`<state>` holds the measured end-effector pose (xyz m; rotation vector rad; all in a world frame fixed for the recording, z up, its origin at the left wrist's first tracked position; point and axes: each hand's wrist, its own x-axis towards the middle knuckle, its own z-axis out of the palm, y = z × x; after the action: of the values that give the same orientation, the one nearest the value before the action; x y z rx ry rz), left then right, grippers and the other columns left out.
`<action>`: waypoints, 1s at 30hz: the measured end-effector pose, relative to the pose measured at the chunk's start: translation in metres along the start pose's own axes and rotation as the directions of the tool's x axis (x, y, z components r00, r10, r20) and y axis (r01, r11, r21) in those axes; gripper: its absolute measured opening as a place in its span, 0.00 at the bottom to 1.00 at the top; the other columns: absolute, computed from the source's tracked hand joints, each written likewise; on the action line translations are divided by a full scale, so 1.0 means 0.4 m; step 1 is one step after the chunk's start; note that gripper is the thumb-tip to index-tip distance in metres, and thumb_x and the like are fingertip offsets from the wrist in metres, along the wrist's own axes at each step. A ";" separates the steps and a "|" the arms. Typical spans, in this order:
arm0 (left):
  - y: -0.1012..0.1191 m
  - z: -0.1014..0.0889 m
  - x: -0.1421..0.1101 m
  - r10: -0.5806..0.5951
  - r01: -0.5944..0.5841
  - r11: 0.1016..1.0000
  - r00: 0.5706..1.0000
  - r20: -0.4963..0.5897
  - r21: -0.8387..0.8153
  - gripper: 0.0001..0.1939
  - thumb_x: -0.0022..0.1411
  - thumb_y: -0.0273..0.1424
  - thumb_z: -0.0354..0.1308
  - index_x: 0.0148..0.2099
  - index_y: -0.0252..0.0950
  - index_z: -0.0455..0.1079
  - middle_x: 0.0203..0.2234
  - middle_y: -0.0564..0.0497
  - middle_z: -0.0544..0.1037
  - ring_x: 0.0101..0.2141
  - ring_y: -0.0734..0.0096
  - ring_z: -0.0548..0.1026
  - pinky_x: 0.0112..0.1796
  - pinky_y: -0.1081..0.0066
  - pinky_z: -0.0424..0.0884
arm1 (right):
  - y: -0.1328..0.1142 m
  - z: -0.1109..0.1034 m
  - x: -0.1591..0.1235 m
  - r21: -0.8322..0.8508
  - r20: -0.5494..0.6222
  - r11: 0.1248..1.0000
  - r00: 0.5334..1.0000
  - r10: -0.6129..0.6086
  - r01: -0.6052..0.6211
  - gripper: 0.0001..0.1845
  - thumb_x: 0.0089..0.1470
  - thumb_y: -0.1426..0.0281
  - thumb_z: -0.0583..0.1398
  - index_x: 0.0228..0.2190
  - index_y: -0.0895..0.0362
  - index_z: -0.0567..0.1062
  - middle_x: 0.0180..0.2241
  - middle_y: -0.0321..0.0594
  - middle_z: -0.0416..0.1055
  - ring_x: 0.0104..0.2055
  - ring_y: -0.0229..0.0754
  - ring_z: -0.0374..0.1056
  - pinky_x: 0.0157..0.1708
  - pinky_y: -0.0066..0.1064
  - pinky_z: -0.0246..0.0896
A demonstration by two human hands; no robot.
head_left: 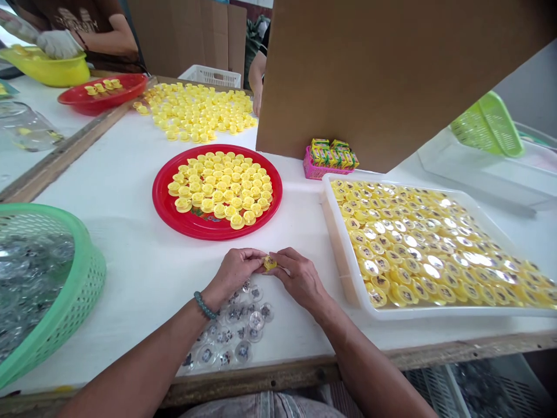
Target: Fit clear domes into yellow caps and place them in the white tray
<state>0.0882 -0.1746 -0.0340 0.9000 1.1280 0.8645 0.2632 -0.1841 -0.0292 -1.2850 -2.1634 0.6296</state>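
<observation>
In the head view, your left hand [235,273] and your right hand [300,280] are close together above the white table [130,278], just beside a group of clear round discs [256,320]. The fingers [255,254] of both hands are bent inward and nearly closed, and they pinch one small yellow plastic cap [270,263] between them, so this cap is in your hold and not on the table. On your left wrist there is a beaded bracelet [204,306]. To your left, a green plastic basket [87,273] holds many more clear discs, so a big amount of them seems left. In front of you, a red plate [217,229] carries a heap of yellow caps [220,186], and as far as I can see they have no disc yet. Behind it, many loose yellow caps [195,110] lie on the table. On your right, a white plastic tray [343,244] is almost full of yellow caps with shiny clear tops [426,249], and this part looks done. Further away, the gloved hand [58,43] of another person is at a yellow basin [43,72].
</observation>
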 end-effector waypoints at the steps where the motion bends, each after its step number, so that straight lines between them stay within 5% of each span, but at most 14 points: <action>1: 0.003 0.000 -0.001 -0.005 0.005 1.000 1.000 0.001 -0.013 0.13 0.46 0.31 0.62 0.36 0.32 0.75 0.31 0.45 0.78 0.36 0.58 0.75 0.42 0.62 0.71 | -0.001 0.001 0.000 0.006 -0.011 1.000 1.000 0.013 -0.013 0.14 0.53 0.71 0.60 0.44 0.51 0.74 0.37 0.41 0.71 0.37 0.40 0.69 0.36 0.29 0.64; 12: -0.009 0.003 0.003 0.047 -0.047 0.998 0.999 0.002 0.042 0.15 0.47 0.33 0.66 0.38 0.32 0.74 0.30 0.46 0.77 0.35 0.60 0.75 0.40 0.65 0.72 | -0.005 0.014 -0.001 -0.002 -0.114 1.000 0.994 -0.002 0.002 0.09 0.53 0.72 0.60 0.38 0.54 0.77 0.34 0.41 0.71 0.34 0.38 0.69 0.33 0.27 0.64; 19: -0.022 0.007 0.015 0.028 -0.024 0.996 0.998 -0.052 0.083 0.14 0.45 0.34 0.67 0.35 0.32 0.74 0.26 0.47 0.77 0.30 0.62 0.75 0.34 0.68 0.72 | -0.006 0.016 0.010 0.022 -0.064 0.997 0.995 0.075 -0.074 0.09 0.48 0.77 0.62 0.32 0.54 0.78 0.31 0.37 0.71 0.30 0.36 0.67 0.30 0.24 0.60; 30: -0.017 0.005 0.013 0.033 -0.033 0.999 0.999 -0.024 -0.018 0.20 0.41 0.36 0.70 0.36 0.31 0.73 0.27 0.47 0.76 0.29 0.65 0.74 0.34 0.69 0.73 | 0.012 0.011 -0.002 0.130 -0.114 0.989 0.990 0.083 -0.068 0.17 0.48 0.69 0.64 0.42 0.53 0.75 0.36 0.40 0.71 0.31 0.37 0.68 0.32 0.27 0.65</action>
<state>0.0918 -0.1728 -0.0417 0.8972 1.1268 0.9137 0.2636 -0.1834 -0.0355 -1.3080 -1.9545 0.6910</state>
